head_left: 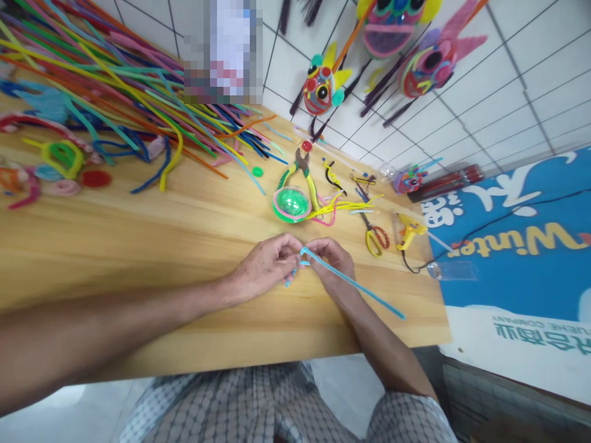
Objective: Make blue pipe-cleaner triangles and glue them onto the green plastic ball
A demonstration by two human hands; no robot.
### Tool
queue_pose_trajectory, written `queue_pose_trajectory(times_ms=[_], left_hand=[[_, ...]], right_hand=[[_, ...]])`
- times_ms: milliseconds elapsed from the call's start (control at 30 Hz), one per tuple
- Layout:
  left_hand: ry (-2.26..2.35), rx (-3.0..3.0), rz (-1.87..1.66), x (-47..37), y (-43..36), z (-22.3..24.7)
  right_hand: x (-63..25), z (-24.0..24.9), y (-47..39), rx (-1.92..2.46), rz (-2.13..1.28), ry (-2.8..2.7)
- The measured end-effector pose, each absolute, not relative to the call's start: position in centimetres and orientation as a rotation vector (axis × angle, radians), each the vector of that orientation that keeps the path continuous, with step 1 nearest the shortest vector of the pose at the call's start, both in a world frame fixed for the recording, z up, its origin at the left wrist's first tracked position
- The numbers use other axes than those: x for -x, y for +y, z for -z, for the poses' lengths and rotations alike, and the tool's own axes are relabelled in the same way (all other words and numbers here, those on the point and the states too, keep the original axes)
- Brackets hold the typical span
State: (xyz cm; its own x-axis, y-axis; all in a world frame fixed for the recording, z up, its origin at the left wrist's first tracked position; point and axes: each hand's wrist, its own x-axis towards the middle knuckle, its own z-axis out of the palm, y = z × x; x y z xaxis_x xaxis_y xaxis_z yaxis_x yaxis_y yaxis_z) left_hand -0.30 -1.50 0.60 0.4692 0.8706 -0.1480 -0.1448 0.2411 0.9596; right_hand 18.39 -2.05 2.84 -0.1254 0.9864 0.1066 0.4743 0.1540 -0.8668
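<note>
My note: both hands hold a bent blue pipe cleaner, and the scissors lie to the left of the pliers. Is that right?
No: the scissors lie to the right of the pliers, as the head view shows. The left hand and right hand do hold the bent blue pipe cleaner.

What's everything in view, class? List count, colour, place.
fuzzy stem: 1, blue, centre, held
loose stems: many, mixed, upper left
shaped pieces: several, mixed, left
rounded piece: 1, green, centre
pliers: 1, green-yellow, centre
scissors: 1, yellow-red, right
glue gun: 1, yellow, right
hanging decorations: several, multicoloured, top
tube: 1, red, right
lettered sheet: 1, blue, far right
table: 1, tan, centre
checked shirt: 1, grey, bottom
left hand: 1, bare, centre
right hand: 1, bare, centre
</note>
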Motion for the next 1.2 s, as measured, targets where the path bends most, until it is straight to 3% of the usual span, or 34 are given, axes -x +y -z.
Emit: queue_pose_trajectory(times_ms=[900, 1200], left_hand=[[0.844, -1.001, -0.607, 0.5, -0.3, -1.7], [0.828, -1.008, -0.587, 0.7, -0.4, -2.7]], right_hand=[[-18.9, -2.9, -2.7, 1.366, -0.948, -1.730], [-18.7, -3.6, -2.6, 1.242, -0.642, -1.943]])
